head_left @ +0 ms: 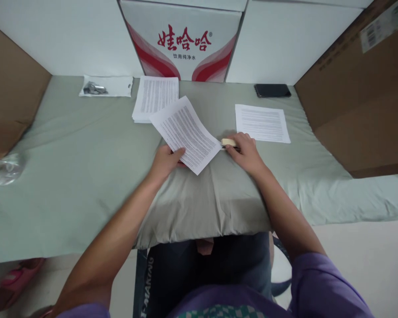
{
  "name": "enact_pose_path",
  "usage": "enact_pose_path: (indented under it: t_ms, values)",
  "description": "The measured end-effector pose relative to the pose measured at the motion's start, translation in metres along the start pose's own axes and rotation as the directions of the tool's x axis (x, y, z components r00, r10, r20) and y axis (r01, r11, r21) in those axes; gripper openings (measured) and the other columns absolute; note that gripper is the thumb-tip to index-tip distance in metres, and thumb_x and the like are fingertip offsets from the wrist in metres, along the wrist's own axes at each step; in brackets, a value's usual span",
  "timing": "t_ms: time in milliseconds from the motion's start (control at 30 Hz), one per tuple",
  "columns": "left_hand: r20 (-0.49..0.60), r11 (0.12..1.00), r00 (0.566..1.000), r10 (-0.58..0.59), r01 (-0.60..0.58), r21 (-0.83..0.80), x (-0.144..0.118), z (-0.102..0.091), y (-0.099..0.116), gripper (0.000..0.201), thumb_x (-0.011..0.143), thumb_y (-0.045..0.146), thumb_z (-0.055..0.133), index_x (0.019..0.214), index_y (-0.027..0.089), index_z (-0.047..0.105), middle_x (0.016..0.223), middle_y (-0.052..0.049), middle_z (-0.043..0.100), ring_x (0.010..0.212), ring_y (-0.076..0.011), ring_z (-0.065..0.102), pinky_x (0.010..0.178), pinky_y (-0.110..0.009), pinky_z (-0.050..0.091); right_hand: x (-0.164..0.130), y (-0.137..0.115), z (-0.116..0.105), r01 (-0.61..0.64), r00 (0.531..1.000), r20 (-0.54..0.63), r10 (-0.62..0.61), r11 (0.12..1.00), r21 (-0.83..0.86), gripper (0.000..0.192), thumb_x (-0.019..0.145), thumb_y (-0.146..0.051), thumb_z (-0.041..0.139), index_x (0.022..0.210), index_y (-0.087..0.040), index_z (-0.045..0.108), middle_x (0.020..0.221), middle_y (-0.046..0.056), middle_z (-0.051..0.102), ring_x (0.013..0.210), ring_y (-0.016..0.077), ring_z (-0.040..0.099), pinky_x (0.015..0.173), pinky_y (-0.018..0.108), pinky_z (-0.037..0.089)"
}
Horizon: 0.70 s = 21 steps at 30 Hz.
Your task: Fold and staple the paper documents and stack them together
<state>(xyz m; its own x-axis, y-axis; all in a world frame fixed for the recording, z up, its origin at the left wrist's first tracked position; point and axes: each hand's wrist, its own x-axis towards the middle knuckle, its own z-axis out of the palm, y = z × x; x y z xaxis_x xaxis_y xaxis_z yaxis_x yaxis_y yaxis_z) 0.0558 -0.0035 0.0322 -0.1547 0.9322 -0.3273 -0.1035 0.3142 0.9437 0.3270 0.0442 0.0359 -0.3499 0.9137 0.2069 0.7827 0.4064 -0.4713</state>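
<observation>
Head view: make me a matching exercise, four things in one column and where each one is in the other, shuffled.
Things
1. stapler
2. dark phone
3. slanted printed paper
4. white packet

Places
A. in the left hand
B. left of the paper stack
C. in the right hand
D. beside the brown box on the right of the picture

Right pairs: 1-C, 2-D, 3-A, 4-B
</observation>
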Motion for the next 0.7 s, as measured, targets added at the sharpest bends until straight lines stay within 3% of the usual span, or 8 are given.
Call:
enact_pose_path:
  t_ms: [200,333,500,600,700]
  values:
    - [0.010,1.000,1.000,-0.006,0.006,0.006,0.002,-0.001,-0.001,0.020,0.077,0.025,0.071,0.094,0.014,0.071,0.089,-0.015,0.073,0.105,-0.0407,0.072,0.086,-0.063,0.062,0.001,-0.002,-0.003,-0.007,1.000,-0.028,0.007,1.000,0.010,0.035,0.100,-0.048,0.044,0.117,-0.025,0.065,0.114,0.012,0.068,0.109,0.0300,0.055,0.096,0.048,0.036]
    - [0.030,1.000,1.000,0.002,-0.003,0.022,0.001,0.000,0.000,0.023,0.078,0.027,0.071,0.096,0.013,0.071,0.092,-0.017,0.074,0.103,-0.0418,0.073,0.083,-0.065,0.062,0.004,-0.008,-0.003,-0.018,0.998,-0.058,0.019,1.000,0.023,0.033,0.102,-0.042,0.038,0.111,-0.024,0.065,0.112,0.011,0.069,0.109,0.0285,0.056,0.097,0.047,0.037]
    - [0.035,0.997,0.999,0.034,-0.036,0.062,0.002,-0.002,-0.003,0.023,0.078,0.032,0.071,0.094,0.014,0.071,0.090,-0.015,0.075,0.089,-0.0361,0.076,0.078,-0.061,0.064,0.006,-0.016,-0.013,-0.029,0.997,-0.077,0.030,0.999,0.015,0.028,0.099,-0.033,0.040,0.106,-0.023,0.065,0.107,0.011,0.069,0.104,0.0289,0.058,0.093,0.047,0.040]
    - [0.039,0.997,0.998,0.043,-0.045,0.057,0.004,-0.003,-0.006,0.023,0.078,0.032,0.073,0.094,0.016,0.072,0.091,-0.013,0.075,0.090,-0.0354,0.076,0.078,-0.060,0.064,0.015,-0.019,-0.022,-0.041,0.997,-0.061,0.041,0.999,-0.003,0.025,0.097,-0.031,0.042,0.102,-0.023,0.066,0.106,0.011,0.070,0.102,0.0302,0.058,0.091,0.048,0.042]
    - [0.046,0.997,0.998,0.045,-0.048,0.057,0.003,-0.003,-0.007,0.024,0.078,0.032,0.073,0.094,0.015,0.072,0.089,-0.014,0.075,0.090,-0.0361,0.076,0.080,-0.062,0.063,0.037,-0.021,-0.016,-0.073,0.997,-0.027,0.073,0.997,-0.019,0.024,0.097,-0.031,0.044,0.097,-0.023,0.066,0.103,0.011,0.069,0.098,0.0300,0.058,0.090,0.048,0.043]
